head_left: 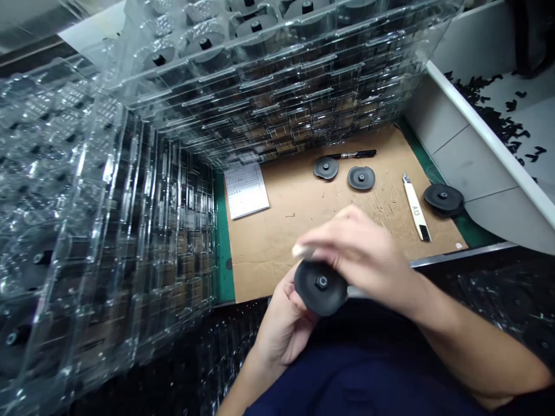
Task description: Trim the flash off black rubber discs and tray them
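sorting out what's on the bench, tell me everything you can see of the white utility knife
The white utility knife has a slim white handle printed "A13", a black end nearest the person and a small metal tip at the far end. It lies flat, slanting, on a brown cardboard sheet, which alone touches it.

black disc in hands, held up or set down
Held up: the disc is gripped between the left hand and right hand, off the cardboard.

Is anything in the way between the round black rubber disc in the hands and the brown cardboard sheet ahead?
Nothing visible stands between them. The round black rubber disc is held at the near edge of the brown cardboard sheet, with the left hand beneath it and the right hand over its top.
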The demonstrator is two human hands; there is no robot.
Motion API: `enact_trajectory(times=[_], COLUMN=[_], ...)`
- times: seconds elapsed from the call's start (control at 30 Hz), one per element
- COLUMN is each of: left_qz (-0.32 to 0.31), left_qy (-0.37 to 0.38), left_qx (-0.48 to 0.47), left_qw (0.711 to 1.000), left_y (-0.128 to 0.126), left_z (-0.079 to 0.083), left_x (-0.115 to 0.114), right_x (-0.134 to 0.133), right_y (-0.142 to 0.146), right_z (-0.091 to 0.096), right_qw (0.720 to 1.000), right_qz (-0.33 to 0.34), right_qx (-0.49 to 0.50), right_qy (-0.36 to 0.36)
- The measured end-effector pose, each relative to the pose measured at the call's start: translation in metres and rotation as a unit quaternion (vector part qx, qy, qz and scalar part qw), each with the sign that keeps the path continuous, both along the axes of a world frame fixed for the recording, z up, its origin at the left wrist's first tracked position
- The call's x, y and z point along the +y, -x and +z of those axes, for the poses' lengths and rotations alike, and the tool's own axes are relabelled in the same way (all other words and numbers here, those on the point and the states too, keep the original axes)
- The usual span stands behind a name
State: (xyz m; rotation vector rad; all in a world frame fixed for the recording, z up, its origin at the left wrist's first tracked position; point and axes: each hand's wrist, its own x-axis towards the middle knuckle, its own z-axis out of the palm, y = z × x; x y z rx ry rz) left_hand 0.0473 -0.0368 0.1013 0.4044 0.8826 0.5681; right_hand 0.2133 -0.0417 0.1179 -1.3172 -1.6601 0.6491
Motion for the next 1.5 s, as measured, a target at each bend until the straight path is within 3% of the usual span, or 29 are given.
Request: enact_trajectory(times=[0.1, 0.17, 0.3, 0.47, 0.67, 0.8, 0.97, 1.13, 1.3, 1.43, 1.5], left_qz=[-0.011, -0.007, 0.003, 0.031, 0.093, 0.102, 0.085, 0.065, 0.091, 0.087, 0.084], left_qy=[0.007, 0.006, 0.005, 0.013, 0.012, 0.003, -0.024, -0.034, -0.058, -0.078, -0.085], left_qx=[-0.098, -0.123, -0.121, -0.105, -0.071, -0.066, -0.059, -0.016, 0.004, -0.002, -0.013], left_qw=[0.995, 0.992, 0.993, 0.994, 0.993, 0.993, 0.994, 0.997, 0.994, 0.993, 0.993], left_y=[0.004, 0.006, 0.008, 0.006, 0.005, 0.007, 0.004, 0.003, 0.005, 0.002, 0.003], left_z=[-0.004, -0.008, -0.011, -0.015, -0.024, -0.025, -0.025, -0.021, -0.015, -0.011, -0.009], left_x=[0.003, 0.005, 0.007, 0.008, 0.007, 0.005, 0.003, 0.001, 0.003, 0.003, 0.003], right_x=[0.002, -0.006, -0.033, -0.049, -0.049, -0.048, -0.032, -0.019, -0.013, -0.013, -0.018], right_y=[-0.018, -0.024, -0.016, -0.005, 0.000, -0.001, 0.003, 0.029, 0.037, 0.037, 0.038], right_z=[-0.038, -0.066, -0.107, -0.120, -0.114, -0.103, -0.055, -0.008, 0.001, 0.002, 0.003], right_qw=[0.979, 0.967, 0.960, 0.961, 0.968, 0.967, 0.966, 0.993, 0.992, 0.999, 0.999], right_qz=[-0.105, -0.109, -0.134, -0.160, -0.158, -0.145, -0.126, -0.068, 0.055, -0.029, -0.003], right_qx=[0.010, -0.011, -0.036, -0.051, -0.034, 0.015, 0.092, 0.078, 0.052, 0.022, 0.033], right_qy=[0.176, 0.231, 0.244, 0.219, 0.194, 0.211, 0.207, 0.055, 0.100, -0.001, -0.011])
